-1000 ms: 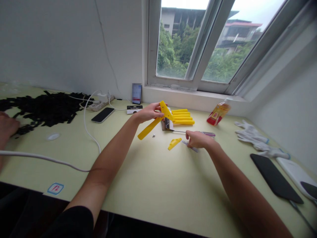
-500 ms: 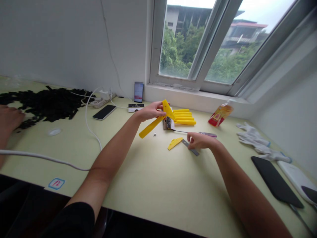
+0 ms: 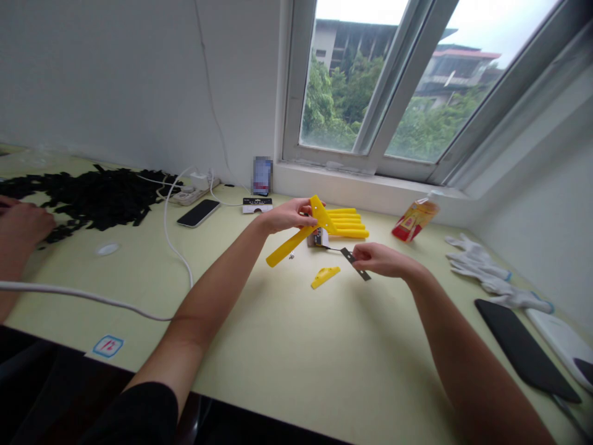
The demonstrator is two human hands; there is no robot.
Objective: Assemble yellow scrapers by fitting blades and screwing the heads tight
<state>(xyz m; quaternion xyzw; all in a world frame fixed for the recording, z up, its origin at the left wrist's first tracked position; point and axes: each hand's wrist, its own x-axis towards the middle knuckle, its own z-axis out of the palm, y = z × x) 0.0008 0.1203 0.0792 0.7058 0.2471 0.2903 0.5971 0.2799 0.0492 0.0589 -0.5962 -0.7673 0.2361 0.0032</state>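
Observation:
My left hand [image 3: 294, 215] is closed on a yellow plastic scraper handle [image 3: 291, 246], gripping it near its wide triangular head with screw holes. Between the fingers of my right hand [image 3: 373, 258] is a flat dark metal blade [image 3: 356, 264] with holes, held above the table. Below and between the hands lies a loose yellow clamp plate [image 3: 325, 277]. A few small screws [image 3: 291, 254] rest on the table under the handle. Several more yellow handles [image 3: 349, 233] lie side by side behind my hands, next to a small black-and-white package [image 3: 317, 238].
A black phone [image 3: 199, 213], a power strip [image 3: 185, 196] and white cables are at the left. Black strips [image 3: 111, 198] are heaped beyond, near another person's hand [image 3: 28, 224]. A drink pouch [image 3: 416, 217], white gloves [image 3: 477, 262] and a black slab [image 3: 523, 349] are at the right.
My right hand has lifted the blade off the table, away from the yellow clamp plate. My left hand still holds the yellow handle, nearly in place.

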